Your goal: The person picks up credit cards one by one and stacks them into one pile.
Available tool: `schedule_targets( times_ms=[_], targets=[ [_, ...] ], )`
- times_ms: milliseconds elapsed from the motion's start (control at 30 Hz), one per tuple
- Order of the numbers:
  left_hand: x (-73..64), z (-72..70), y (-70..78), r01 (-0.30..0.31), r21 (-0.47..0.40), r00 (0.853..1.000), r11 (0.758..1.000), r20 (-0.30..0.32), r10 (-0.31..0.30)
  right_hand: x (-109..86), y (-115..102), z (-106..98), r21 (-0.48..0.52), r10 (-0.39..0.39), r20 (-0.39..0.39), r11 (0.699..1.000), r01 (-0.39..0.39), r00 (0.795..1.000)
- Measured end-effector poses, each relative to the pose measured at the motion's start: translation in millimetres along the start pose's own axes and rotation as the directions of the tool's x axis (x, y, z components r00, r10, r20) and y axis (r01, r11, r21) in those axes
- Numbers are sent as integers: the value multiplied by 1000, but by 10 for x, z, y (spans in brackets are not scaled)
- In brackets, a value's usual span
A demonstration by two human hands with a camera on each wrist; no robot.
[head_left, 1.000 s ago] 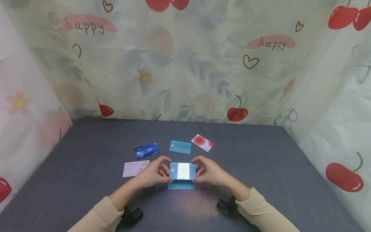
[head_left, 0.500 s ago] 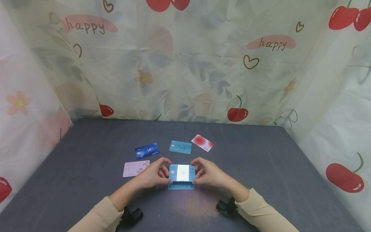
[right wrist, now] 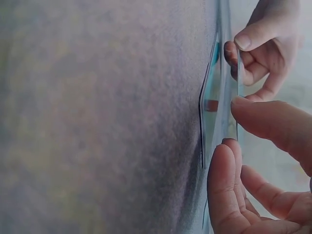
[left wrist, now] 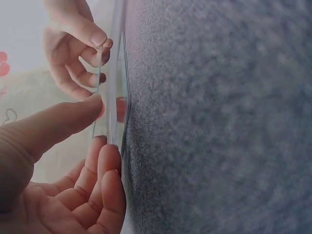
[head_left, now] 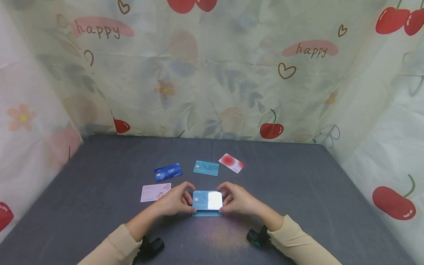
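Both hands pinch a light blue card point(head_left: 200, 200) by its short sides, near the middle of the table. My left hand point(head_left: 173, 200) has its left side, thumb at the near corner. On the right side my right hand point(head_left: 240, 198) mirrors that grip. Bright glare whitens the card's right half. Beneath it lies another light blue flat piece point(head_left: 207, 213), mostly covered, with only its near edge showing. In the left wrist view the held card point(left wrist: 98, 78) is edge-on, a small gap from the flat layers point(left wrist: 127, 92) under it. Their exact kind cannot be told.
Behind the hands lie a dark blue VIP card point(head_left: 168, 172), a teal VIP card point(head_left: 206, 168) and a white card with red circles point(head_left: 232, 163). A pink card point(head_left: 155, 192) is partly behind the left hand. Patterned curtains point(head_left: 212, 92) surround the dark grey table point(head_left: 281, 176).
Both hands have brought the held card slightly toward the person, so it covers more of the blue piece below. The glare on it has shifted right. The other cards stay put.
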State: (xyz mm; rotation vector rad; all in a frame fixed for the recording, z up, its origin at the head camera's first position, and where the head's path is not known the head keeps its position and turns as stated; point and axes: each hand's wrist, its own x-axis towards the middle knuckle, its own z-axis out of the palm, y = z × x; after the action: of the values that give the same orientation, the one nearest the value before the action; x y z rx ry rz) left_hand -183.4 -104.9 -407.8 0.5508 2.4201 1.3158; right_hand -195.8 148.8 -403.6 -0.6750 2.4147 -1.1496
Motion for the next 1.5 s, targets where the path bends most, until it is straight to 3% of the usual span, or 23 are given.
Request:
schedule_targets(
  times_ms=[500, 767, 1500],
  targets=[
    [-8, 7, 22, 6, 38, 999, 999, 34, -8, 16, -8, 41, -56, 33, 10, 998, -33, 999],
    [14, 35, 37, 73, 92, 997, 993, 8, -74, 19, -11, 62, -77, 42, 14, 996, -41, 999],
    [9, 54, 65, 85, 171, 996, 982, -8, -85, 29, -16, 80, -120, 70, 11, 990, -68, 997]
  ],
)
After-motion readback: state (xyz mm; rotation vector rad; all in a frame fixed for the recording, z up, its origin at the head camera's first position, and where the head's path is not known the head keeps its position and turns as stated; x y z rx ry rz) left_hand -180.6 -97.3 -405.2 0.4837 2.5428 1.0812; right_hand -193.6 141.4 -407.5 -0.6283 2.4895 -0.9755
